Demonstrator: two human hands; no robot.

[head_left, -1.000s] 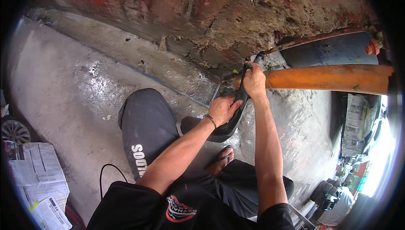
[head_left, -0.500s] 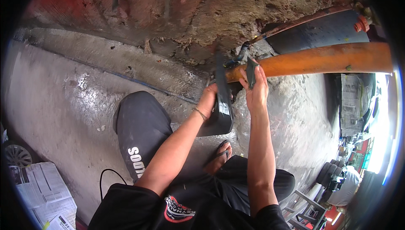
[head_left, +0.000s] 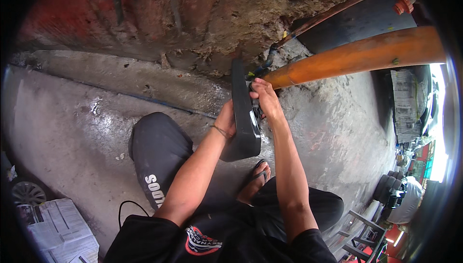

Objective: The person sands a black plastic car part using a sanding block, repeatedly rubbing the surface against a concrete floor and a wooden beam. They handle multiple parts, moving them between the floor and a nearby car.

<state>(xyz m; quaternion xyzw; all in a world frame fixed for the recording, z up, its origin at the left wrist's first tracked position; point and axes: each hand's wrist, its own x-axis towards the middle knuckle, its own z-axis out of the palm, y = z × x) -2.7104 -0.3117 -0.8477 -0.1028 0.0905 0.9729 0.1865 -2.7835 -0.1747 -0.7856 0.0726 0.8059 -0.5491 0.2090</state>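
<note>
A black plastic part (head_left: 244, 113), long, smooth and glossy along its lower side, stands on edge in front of me above the wet concrete. My left hand (head_left: 226, 118) is closed around its left side, with the fingers hidden behind it. On the right, my right hand (head_left: 266, 100) presses its bent fingers against the part's inner side. A folded dark grey-green piece that looks like sandpaper is in those fingers, mostly covered now; the earlier picture shows it better.
A thick orange pipe (head_left: 357, 58) slopes out to the right just beyond my right hand. The rough stained wall (head_left: 202, 17) rises ahead. A thin blue pipe (head_left: 154, 100) runs along the ledge. Newspapers (head_left: 65, 229) and a wheel cover (head_left: 28, 193) lie lower left, a metal ladder (head_left: 359, 234) lower right.
My right hand, raised off the part with the folded piece showing, has come down and left onto it. The black part and my left hand have shifted slightly left.
</note>
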